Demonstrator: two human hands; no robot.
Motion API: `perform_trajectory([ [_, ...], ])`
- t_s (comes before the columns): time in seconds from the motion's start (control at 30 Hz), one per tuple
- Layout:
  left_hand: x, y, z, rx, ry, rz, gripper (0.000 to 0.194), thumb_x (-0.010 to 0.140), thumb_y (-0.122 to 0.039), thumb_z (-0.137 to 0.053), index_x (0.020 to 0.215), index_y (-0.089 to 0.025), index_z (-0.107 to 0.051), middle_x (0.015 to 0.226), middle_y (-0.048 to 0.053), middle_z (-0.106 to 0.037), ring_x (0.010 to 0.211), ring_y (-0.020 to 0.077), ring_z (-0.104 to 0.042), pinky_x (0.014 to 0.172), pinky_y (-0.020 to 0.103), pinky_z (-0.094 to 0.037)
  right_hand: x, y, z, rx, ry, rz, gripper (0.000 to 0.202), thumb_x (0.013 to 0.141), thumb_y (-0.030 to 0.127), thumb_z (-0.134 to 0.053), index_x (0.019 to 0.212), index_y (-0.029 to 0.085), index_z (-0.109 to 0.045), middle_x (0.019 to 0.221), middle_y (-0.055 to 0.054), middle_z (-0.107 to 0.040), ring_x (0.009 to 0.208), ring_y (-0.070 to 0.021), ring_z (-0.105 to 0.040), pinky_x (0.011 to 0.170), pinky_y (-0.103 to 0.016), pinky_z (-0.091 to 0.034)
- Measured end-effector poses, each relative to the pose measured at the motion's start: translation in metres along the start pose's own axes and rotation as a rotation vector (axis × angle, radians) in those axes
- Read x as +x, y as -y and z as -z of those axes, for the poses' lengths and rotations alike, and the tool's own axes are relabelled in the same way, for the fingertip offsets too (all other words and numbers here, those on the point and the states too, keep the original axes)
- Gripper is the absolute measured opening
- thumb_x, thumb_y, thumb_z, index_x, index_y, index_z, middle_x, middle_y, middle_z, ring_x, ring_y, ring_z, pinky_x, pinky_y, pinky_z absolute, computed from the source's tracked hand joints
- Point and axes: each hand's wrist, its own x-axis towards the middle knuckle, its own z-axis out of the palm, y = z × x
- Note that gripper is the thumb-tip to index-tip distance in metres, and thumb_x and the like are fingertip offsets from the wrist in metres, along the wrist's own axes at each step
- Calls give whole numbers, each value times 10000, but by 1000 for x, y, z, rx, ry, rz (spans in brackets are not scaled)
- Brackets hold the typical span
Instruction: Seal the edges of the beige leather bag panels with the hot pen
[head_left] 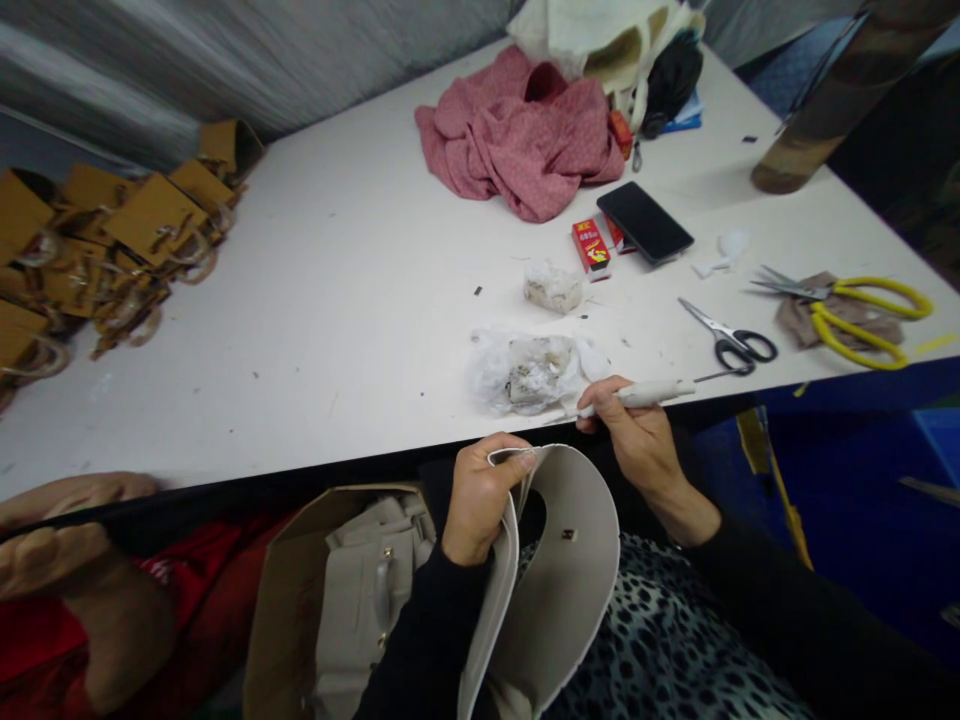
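Left hand [480, 500] has the grey bag [574, 595] pinched at its upper edge, thumb on the near side; bag sits just off the near edge of the surface [337, 290], over the lap, bowed open. Right hand [641, 435] is closed round the white tool [652, 393], held near-level, thin shaft pointing right, toward the black scissors [722, 331]. Plastic-wrapped lump [540, 368] lies on the surface just beyond the hands, carton [289, 585] of grey bags left of the left arm.
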Motion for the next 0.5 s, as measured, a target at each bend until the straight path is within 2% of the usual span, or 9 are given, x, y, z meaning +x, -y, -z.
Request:
perform_trajectory([
  [0.1,2,-3,2,-144,-22,43,249,629,-307,-890,758,-158,-738,629,-1,-656,544,120,-547,550,244,-407,17,5,-3,-150,-61,56,302,1016,502,-600,918,225,-670,756,-3,-647,679,-157,-640,657,-294,-520],
  [0.27,4,-8,3,-338,0,130,347,556,-281,-939,792,-158,-716,649,2,-680,558,129,-582,576,249,-453,31,8,-7,-424,40,197,281,1036,497,-555,995,239,-658,898,-40,-682,802,-194,-670,731,-338,-528],
  [0.37,4,-9,4,-367,13,122,344,570,-273,-938,787,-156,-697,644,-8,-666,557,116,-571,576,238,-446,33,8,-7,-539,77,277,267,1048,470,-538,994,237,-659,920,-55,-701,851,-210,-673,764,-348,-513],
  [0.5,5,-7,6,-376,36,112,335,606,-281,-929,784,-159,-673,637,-22,-640,552,103,-553,573,227,-431,38,10,-8,-619,106,304,272,1055,454,-528,968,230,-656,903,-59,-713,828,-210,-667,748,-338,-486],
])
